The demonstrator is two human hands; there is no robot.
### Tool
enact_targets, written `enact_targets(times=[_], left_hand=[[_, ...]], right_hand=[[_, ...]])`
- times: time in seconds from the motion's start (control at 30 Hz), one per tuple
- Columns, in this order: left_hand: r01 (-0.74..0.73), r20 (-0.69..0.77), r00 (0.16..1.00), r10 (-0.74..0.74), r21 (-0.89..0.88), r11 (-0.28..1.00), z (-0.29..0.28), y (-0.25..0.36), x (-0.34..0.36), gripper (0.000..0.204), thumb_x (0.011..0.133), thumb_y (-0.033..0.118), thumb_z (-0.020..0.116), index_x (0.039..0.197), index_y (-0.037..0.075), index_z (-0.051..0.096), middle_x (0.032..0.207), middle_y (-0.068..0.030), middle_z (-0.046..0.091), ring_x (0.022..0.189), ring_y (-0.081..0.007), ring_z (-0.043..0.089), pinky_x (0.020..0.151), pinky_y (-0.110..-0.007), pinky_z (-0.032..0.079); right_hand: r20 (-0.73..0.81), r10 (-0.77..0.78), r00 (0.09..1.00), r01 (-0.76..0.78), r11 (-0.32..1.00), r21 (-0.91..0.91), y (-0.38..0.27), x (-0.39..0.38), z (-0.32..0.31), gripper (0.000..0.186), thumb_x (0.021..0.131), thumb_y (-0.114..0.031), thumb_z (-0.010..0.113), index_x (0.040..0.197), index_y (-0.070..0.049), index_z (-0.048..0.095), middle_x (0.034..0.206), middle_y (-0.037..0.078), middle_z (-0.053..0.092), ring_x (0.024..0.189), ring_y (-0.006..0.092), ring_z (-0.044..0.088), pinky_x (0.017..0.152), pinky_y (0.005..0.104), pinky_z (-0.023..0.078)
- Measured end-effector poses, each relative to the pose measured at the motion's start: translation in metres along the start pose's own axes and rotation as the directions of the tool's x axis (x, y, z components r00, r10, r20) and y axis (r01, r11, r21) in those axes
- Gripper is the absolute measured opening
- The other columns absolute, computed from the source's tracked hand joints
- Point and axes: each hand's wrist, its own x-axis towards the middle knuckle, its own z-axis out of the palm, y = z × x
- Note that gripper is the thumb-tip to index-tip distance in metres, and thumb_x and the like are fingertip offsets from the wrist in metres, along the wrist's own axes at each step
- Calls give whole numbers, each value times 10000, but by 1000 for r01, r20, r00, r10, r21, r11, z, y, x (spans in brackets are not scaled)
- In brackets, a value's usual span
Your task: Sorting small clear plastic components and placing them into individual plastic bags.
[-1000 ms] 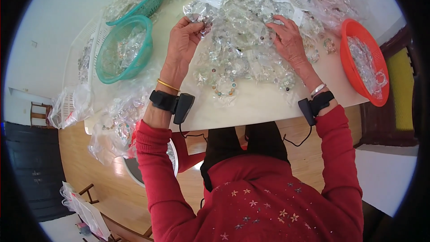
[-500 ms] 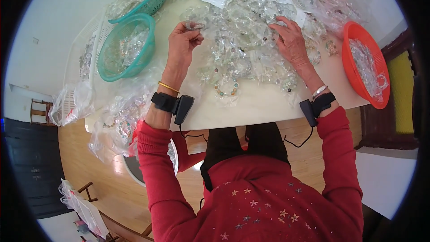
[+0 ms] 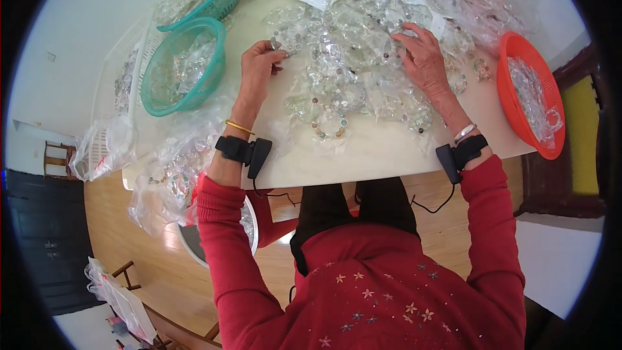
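Observation:
On the cream table (image 3: 350,168) lies a heap of clear plastic bags of bead jewellery (image 3: 350,58). My left hand (image 3: 259,68) is closed at the heap's left edge, pinching a small clear bag with beads (image 3: 282,42). My right hand (image 3: 424,65) rests at the heap's right side, fingers curved but apart, fingertips on the bags; whether it grips any is not visible. A bracelet of coloured beads (image 3: 329,131) lies in a bag below the heap.
At the left stand two teal baskets (image 3: 181,71) (image 3: 214,6), a white crate (image 3: 116,91) and loose plastic bags (image 3: 175,181). A red basket (image 3: 531,91) of packets sits at the right edge, pink-tinted bags (image 3: 479,6) behind it. A basin (image 3: 194,246) is below the table.
My left hand has moved down and left with the small bag, now lower at the pile's edge. My right hand has shifted slightly right.

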Motion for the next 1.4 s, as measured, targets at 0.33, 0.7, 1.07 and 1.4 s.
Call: enact_targets(times=[0.33, 0.7, 1.07, 1.4], left_hand=[[46, 128, 991, -38, -58, 997, -12, -7, 6, 143, 833, 53, 580, 972, 22, 599, 821, -43, 646, 690, -103, 598, 623, -224, 473], [34, 166, 985, -44, 61, 998, -5, 0, 6, 106, 789, -10, 563, 890, -6, 595, 744, -37, 618, 621, -97, 563, 554, -217, 441], [33, 60, 996, -59, 368, 929, -11, -1, 12, 84, 784, 84, 606, 810, 4, 611, 687, -48, 596, 544, -91, 513, 487, -215, 378], [-197, -93, 946, 312, 599, 776, -26, 2, 18, 346, 787, 228, 634, 1041, -5, 627, 799, -102, 663, 679, -180, 623, 635, -289, 494]], right_hand=[[0, -6, 1000, 6, 1000, -9, 0, 1, 1, 409, 696, -4, 594, 1082, -137, 629, 1170, 64, 573, 1059, 270, 531, 941, 380, 401], [7, 3, 1000, -3, 1000, -11, -1, 0, -1, 443, 670, 29, 570, 1076, -137, 632, 1173, 64, 576, 1048, 266, 539, 932, 377, 410], [-19, 1, 1000, -1, 1000, -4, -1, 0, 1, 454, 673, 45, 566, 1078, -145, 637, 1181, 61, 574, 1015, 262, 553, 917, 367, 423], [-10, 6, 1000, -5, 999, 35, 4, -1, 3, 445, 686, 44, 581, 1078, -157, 649, 1225, 52, 558, 1030, 250, 557, 905, 344, 438]])
